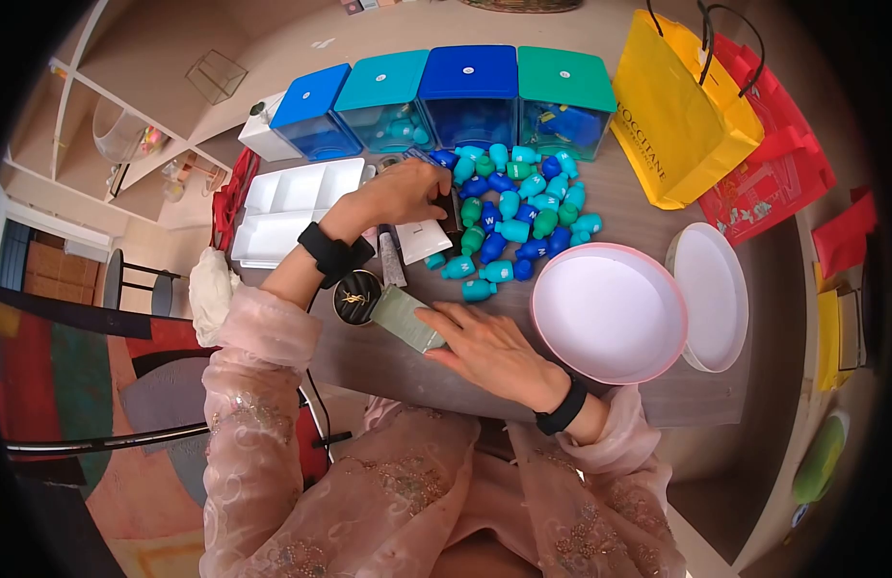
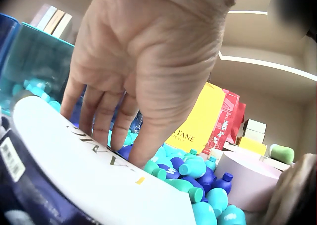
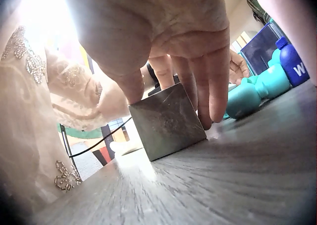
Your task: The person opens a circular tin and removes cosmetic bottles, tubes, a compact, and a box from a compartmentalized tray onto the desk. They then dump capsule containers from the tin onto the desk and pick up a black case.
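Note:
In the head view, my right hand [image 1: 489, 352] grips a grey-green box [image 1: 407, 320] lying on the table. The right wrist view shows this hand [image 3: 163, 31] with its thumb and fingers on opposite sides of the box [image 3: 167, 122]. My left hand [image 1: 403, 196] reaches down beside a white packet [image 1: 424, 243] and a dark brown item [image 1: 450, 214]. In the left wrist view the fingers of that hand [image 2: 143, 61] point downward, and the white packet [image 2: 94, 160] hides their tips; whether they hold anything cannot be told. A round black case [image 1: 357, 297] lies left of the box.
Several blue, teal and green bottles [image 1: 511, 229] lie right of my left hand. Lidded bins [image 1: 468, 96] stand behind them. A white divided tray [image 1: 273, 239] lies at left, a round pink-rimmed container [image 1: 610, 313] at right, and a yellow bag [image 1: 682, 120] at back right.

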A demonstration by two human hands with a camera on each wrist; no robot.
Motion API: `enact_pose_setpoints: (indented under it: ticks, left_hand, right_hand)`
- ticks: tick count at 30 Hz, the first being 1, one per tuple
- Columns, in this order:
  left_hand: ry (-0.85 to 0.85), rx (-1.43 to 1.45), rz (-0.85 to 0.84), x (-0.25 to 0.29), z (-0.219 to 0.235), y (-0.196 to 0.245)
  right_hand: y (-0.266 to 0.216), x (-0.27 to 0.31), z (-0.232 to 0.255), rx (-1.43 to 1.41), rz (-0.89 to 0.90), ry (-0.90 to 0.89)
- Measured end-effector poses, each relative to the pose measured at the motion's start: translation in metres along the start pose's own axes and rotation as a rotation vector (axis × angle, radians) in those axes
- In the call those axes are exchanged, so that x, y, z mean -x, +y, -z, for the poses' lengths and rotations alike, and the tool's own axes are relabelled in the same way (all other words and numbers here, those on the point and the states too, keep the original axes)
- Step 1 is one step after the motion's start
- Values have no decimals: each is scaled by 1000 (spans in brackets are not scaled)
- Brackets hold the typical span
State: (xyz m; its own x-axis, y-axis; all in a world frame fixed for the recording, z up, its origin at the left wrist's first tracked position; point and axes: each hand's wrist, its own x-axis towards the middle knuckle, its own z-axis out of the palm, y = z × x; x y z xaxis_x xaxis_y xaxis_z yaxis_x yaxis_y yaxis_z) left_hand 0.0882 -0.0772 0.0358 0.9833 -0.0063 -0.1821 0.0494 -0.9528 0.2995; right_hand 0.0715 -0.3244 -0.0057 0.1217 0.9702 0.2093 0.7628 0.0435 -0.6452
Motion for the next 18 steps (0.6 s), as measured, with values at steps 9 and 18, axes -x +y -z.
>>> enact_pose_setpoints:
  ticks: [9, 18]
  left_hand:
    - [117, -21, 57, -9, -10, -19]
    - [204, -126, 101, -33, -20, -32]
  right_hand:
    - [1, 0, -2, 19, 3, 17]
    - [0, 1, 1, -40, -15, -26]
